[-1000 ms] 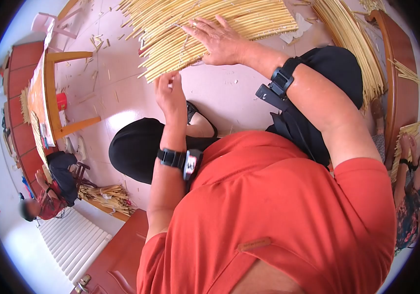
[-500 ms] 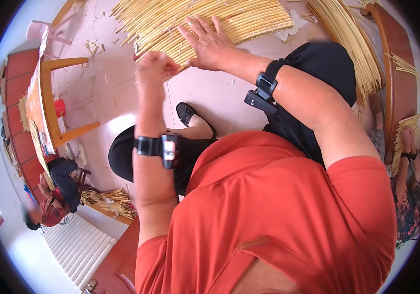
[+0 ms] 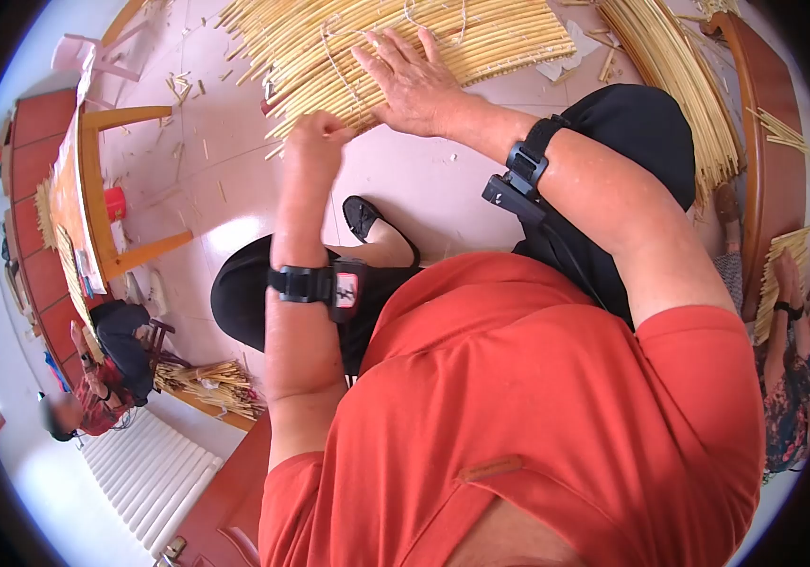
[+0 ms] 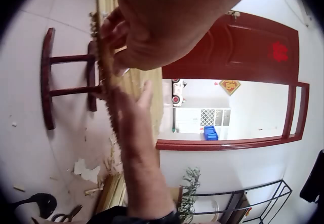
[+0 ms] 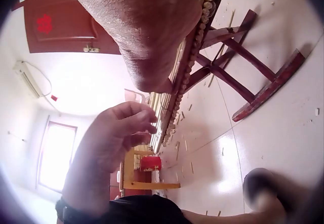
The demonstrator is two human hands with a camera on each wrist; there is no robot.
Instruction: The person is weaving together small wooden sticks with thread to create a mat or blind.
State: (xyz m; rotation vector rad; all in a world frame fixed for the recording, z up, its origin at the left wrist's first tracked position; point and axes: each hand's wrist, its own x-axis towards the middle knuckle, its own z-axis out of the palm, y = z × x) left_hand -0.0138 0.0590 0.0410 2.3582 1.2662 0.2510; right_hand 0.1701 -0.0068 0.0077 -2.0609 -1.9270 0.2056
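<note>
A mat of long yellow stalks (image 3: pixel 509 42), bound in rows with white stitching, lies before me at the top of the head view. A thin white cord (image 3: pixel 341 77) trails loosely over it. At its near left edge my left hand (image 3: pixel 315 146) pinches the cord with curled fingers; the cord between the fingertips is hidden. My right hand (image 3: pixel 414 94) rests palm down on the mat, fingers spread. In the left wrist view the left hand (image 4: pixel 152 26) is large above and the right hand (image 4: pixel 136 143) below it. The right wrist view shows the left hand's fingers (image 5: pixel 142 123) bent inward.
Dark red wooden legs (image 5: pixel 253 64) stand under the mat. A bundle of long stalks (image 3: pixel 679 104) lies at right beside a brown wooden bench (image 3: pixel 774 85). A wooden table (image 3: pixel 131 118) and a seated person (image 3: pixel 121 350) are at left. Scissors (image 4: pixel 68 215) and stalk scraps lie on the floor.
My left hand swung away to the left from the mat's edge, then came back partway toward it. Loose loops of cord show again on the mat. The right hand stays flat there.
</note>
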